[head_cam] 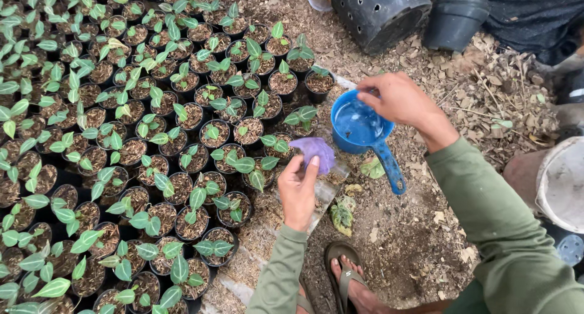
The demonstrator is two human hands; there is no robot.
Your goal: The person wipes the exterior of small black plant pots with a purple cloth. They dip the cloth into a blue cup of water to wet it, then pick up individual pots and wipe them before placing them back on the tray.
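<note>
Seedling pots [152, 168] crowd left hand [298, 192]; right hand [398, 101] holds dipper [362, 128].

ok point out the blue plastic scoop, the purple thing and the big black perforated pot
blue plastic scoop with handle [359, 126], head view, inner bowl
small purple crumpled piece [313, 151], head view, its middle, above the left hand's fingertips
large black perforated plastic pot [380, 10], head view, side wall

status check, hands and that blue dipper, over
Right hand grips blue dipper by rim. Left hand holds purple scrap. Potted seedlings beside, nothing blocking.
</note>
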